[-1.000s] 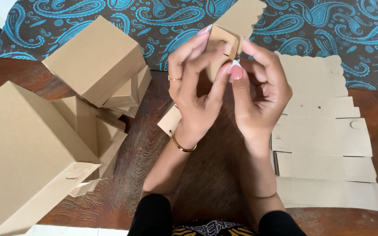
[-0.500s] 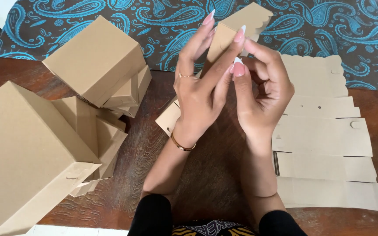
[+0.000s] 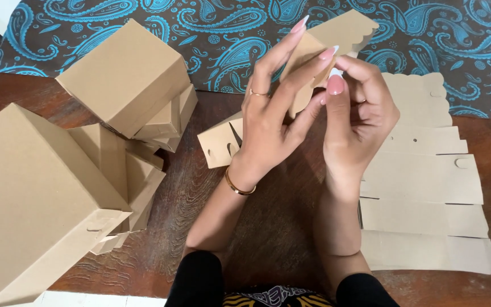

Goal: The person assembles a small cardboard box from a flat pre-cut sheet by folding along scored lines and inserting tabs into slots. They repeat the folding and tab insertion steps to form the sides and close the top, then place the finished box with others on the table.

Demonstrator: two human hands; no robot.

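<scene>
Both my hands hold a partly folded brown cardboard box blank (image 3: 336,34) above the wooden table (image 3: 279,227). My left hand (image 3: 274,113) has its fingers stretched up along the blank's near panel, with a ring and a gold bracelet on it. My right hand (image 3: 356,113) grips the same blank from the right, thumb pressed on the panel. A lower flap of the blank (image 3: 220,142) with slots sticks out to the left, below my left hand. The scalloped top edge shows above my fingers.
A pile of finished brown cardboard boxes (image 3: 120,79) lies at the left, with a large one (image 3: 35,199) nearest. Flat unfolded blanks (image 3: 421,182) are stacked at the right. A blue paisley cloth (image 3: 211,28) covers the far part of the table.
My left fingers have straightened and slid up the panel. The blank has been tilted and lifted a little toward the cloth, with its flap swung out to the left.
</scene>
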